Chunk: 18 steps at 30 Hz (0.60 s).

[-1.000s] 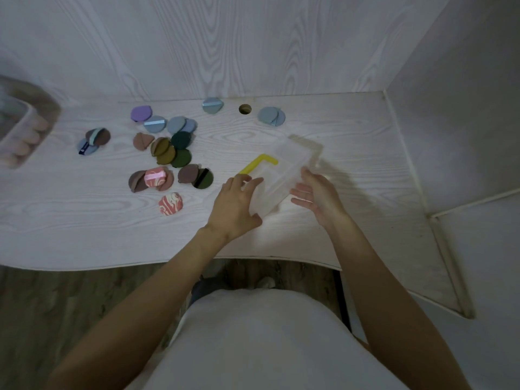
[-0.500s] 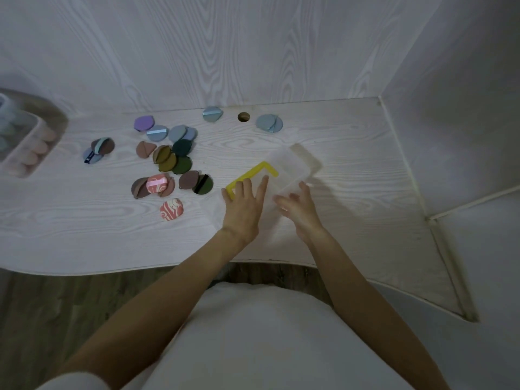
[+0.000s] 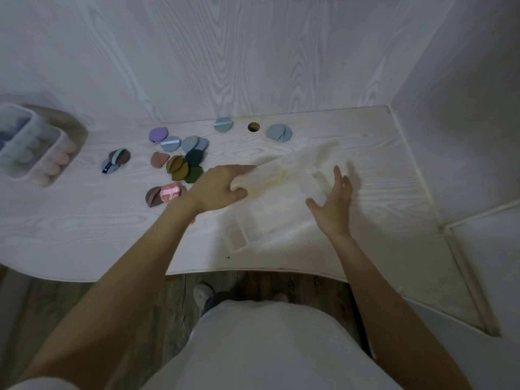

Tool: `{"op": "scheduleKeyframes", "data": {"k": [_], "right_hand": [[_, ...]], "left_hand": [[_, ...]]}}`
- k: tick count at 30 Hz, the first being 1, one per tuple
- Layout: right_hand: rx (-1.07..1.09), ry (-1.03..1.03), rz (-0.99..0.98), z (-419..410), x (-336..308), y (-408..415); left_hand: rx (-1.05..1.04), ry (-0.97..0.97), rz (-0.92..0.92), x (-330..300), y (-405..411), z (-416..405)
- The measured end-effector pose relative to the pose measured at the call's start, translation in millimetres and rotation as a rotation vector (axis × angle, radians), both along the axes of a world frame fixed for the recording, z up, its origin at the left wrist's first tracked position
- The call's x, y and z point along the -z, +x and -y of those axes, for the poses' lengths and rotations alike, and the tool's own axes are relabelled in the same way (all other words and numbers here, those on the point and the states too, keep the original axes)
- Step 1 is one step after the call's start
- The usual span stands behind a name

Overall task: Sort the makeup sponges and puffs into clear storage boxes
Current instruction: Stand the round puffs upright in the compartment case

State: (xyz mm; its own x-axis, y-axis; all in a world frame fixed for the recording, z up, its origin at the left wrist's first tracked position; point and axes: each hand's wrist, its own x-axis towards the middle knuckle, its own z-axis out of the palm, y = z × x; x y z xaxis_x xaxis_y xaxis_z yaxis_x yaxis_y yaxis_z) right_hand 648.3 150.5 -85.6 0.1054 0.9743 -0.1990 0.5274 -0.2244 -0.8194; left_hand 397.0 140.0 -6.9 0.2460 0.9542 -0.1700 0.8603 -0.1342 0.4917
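The left hand (image 3: 222, 187) gripped the clear lid (image 3: 284, 170), blurred, its yellow seal faintly showing, lifted above one clear storage box (image 3: 270, 218) that lay on the pale wood-grain surface (image 3: 84, 220) between both hands. The right hand (image 3: 333, 201) hovered with fingers spread, holding nothing, just right of the box. Left of the left hand lay a scatter of flat round puffs (image 3: 180, 164), roughly fifteen: purple, blue, brown, olive, dark green, one pink marbled. Two more blue puffs (image 3: 278, 132) sat beyond the hands, flanking a round cable hole (image 3: 253, 126). Far left stood two filled clear boxes (image 3: 31, 147) holding rounded sponges, partly cut off.
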Motion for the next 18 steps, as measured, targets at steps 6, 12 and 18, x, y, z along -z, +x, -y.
{"op": "scheduleKeyframes", "data": {"k": [6,12,18], "right_hand": [[-0.394,-0.007,0.131,-6.4,8.1,22.1],[-0.107,0.104,0.240,19.5,18.8,28.8],[0.030,0.081,0.177,37.5,21.1,23.4]], "left_hand": [[-0.351,0.430,-0.196,20.9,-20.1,-15.8],[-0.426,0.430,-0.028,56.1,-14.1,35.7],[-0.595,-0.266,0.321,67.2,9.3,43.6]]}}
